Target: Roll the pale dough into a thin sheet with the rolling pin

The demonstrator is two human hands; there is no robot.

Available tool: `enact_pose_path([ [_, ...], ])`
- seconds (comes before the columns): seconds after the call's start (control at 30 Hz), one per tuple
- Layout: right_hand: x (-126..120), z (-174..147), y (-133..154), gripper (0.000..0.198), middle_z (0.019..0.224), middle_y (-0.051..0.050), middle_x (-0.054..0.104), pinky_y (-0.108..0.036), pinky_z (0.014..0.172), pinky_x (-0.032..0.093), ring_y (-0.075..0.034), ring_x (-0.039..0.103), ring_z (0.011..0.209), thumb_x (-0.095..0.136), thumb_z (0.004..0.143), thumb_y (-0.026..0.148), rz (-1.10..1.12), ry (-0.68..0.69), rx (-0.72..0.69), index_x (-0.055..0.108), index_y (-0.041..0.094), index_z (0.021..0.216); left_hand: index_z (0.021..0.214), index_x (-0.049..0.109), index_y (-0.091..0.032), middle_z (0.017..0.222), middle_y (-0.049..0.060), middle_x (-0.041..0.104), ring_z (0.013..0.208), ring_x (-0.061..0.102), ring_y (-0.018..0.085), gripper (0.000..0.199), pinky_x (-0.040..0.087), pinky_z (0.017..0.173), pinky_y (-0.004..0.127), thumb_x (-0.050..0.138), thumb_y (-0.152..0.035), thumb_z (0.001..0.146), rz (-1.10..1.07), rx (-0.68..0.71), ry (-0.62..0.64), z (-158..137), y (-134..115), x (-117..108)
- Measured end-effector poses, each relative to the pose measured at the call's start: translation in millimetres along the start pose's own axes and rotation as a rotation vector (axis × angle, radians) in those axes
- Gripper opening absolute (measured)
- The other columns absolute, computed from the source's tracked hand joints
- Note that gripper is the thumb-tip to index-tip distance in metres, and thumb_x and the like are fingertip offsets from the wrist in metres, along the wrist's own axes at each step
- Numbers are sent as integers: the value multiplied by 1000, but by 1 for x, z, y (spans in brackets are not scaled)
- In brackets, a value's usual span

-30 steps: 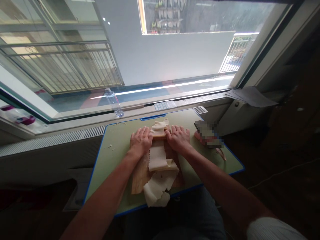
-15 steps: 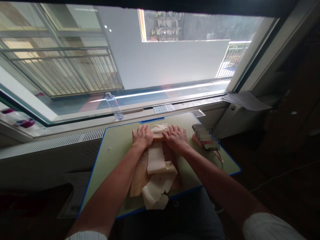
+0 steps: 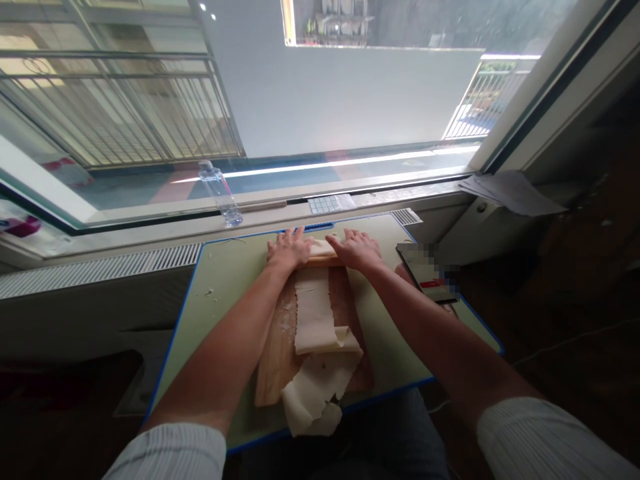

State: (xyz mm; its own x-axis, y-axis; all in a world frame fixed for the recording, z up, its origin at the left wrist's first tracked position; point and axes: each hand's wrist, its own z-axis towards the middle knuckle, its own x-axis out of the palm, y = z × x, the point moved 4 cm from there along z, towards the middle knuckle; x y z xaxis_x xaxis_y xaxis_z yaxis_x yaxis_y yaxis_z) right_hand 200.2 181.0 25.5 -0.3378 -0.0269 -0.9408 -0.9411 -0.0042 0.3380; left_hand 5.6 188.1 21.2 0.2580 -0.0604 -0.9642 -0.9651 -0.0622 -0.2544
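Observation:
My left hand point(image 3: 290, 249) and my right hand point(image 3: 356, 249) press down on the two ends of a wooden rolling pin point(image 3: 320, 261), fingers spread and stretched forward over it. Most of the pin is hidden under my palms. A long pale sheet of dough point(image 3: 314, 303) runs under the pin towards me. Its far end shows as a small crumpled part between my hands. The near end lies folded over itself, ragged and torn, and hangs past the near edge of the wooden board point(image 3: 273, 370) beneath.
The board lies on a small green table point(image 3: 210, 320) with a blue rim. A phone-like dark-edged device point(image 3: 430, 277), partly blurred out, stands at the right. A clear bottle point(image 3: 223, 197) is on the window sill; papers point(image 3: 513, 190) lie at its right end.
Both hands have pushed the rolling pin a little away from me, covering more of the dough's far end. The camera view has tilted slightly downward.

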Motion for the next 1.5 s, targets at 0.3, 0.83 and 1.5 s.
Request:
enact_pose_path([
  [0.3,5,-56,2,72,162,-18,54,-55,119,33,-37,48,145,34,108,62,-134,-139,-44,50,16,160,167,42,-26,175,12,39,158,40,35,69,31,127,60,30,-51,104,65,19,-89,-52,-2,2],
  [0.83,5,-78,3,61,149,-18,64,-53,114,36,-36,53,137,33,111,61,-156,-216,-118,66,19,140,160,51,-25,171,12,47,155,43,34,63,29,128,64,31,-45,104,66,42,-132,-80,-3,1],
  [1.5,0,7,3,92,162,-19,54,-53,121,35,-38,49,147,27,100,88,-38,-17,-22,57,20,155,168,39,-30,177,10,36,159,37,38,77,29,128,66,18,-67,103,22,8,-7,-3,1,-2],
])
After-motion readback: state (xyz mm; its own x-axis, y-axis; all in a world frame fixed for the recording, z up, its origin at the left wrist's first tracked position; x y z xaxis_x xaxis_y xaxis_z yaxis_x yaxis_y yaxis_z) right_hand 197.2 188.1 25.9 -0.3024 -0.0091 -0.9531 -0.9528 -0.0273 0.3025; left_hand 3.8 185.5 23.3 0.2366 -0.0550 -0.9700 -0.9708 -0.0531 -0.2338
